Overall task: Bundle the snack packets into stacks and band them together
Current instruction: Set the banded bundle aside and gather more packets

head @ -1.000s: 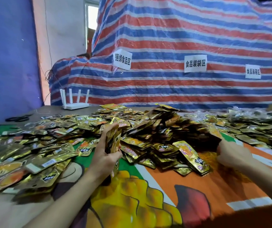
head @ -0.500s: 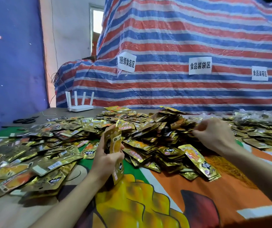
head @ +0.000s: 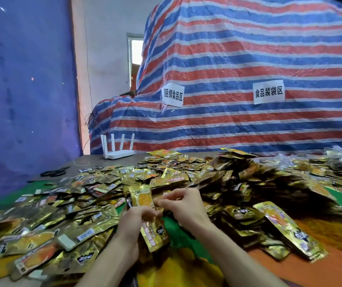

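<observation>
The left grip [head: 132, 222] is clenched around a small stack of snack packets [head: 142, 200]. It holds the stack on end just above the worktop [head: 95, 160], at the near edge of the loose pile [head: 228, 183], probably so that the packets' edges line up and the top is free for another packet or a band. The right grip [head: 186, 206] sits with curled fingers against the stack's upper right edge, seemingly to align it or add to it, though I cannot tell whether it pinches a packet, a band or nothing; no band shows on the stack, so banding looks not yet done.
</observation>
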`<state>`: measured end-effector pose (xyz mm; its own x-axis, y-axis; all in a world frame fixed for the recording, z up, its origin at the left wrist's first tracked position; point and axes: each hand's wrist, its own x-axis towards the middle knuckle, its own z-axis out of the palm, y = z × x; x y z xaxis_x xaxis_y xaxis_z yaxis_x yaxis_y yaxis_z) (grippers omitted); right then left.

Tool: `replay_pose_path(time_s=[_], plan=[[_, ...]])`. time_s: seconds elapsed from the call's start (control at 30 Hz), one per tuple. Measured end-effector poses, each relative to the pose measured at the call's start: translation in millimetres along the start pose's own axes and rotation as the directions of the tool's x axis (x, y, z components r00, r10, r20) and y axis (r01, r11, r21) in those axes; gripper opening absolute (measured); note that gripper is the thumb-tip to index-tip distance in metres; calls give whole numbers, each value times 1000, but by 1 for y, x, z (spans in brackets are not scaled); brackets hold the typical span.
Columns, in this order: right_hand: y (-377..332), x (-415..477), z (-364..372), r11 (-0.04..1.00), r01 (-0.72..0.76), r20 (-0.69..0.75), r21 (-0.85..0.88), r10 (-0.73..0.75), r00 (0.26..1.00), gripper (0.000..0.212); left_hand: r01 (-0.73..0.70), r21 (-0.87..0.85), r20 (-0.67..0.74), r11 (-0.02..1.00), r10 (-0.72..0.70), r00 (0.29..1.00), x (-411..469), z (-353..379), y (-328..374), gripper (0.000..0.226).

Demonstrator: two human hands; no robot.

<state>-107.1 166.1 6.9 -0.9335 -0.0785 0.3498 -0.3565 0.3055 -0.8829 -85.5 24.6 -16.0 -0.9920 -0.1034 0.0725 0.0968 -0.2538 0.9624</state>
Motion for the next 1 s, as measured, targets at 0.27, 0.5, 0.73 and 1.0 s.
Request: replay_pose_path(time_s=[0.27, 0.5, 0.73, 1.0], plan=[[12, -4, -15, 993, -61, 21, 101, 59, 998, 8, 26, -33, 102, 999, -22, 995, -3, 1, 7, 13], [5, 3, -23, 624, -430, 472, 653, 109, 875, 15, 214, -407, 453, 888, -7, 892, -1, -14, 11, 22], [0, 1, -29, 581, -285, 401, 762, -79, 913, 14, 305, -334, 600, 892, -49, 799, -5, -10, 10, 32], [5, 6, -26, 593, -242, 341, 768, -58, 938, 40, 292, -276, 485, 916, -130, 865, 3, -12, 4, 20]])
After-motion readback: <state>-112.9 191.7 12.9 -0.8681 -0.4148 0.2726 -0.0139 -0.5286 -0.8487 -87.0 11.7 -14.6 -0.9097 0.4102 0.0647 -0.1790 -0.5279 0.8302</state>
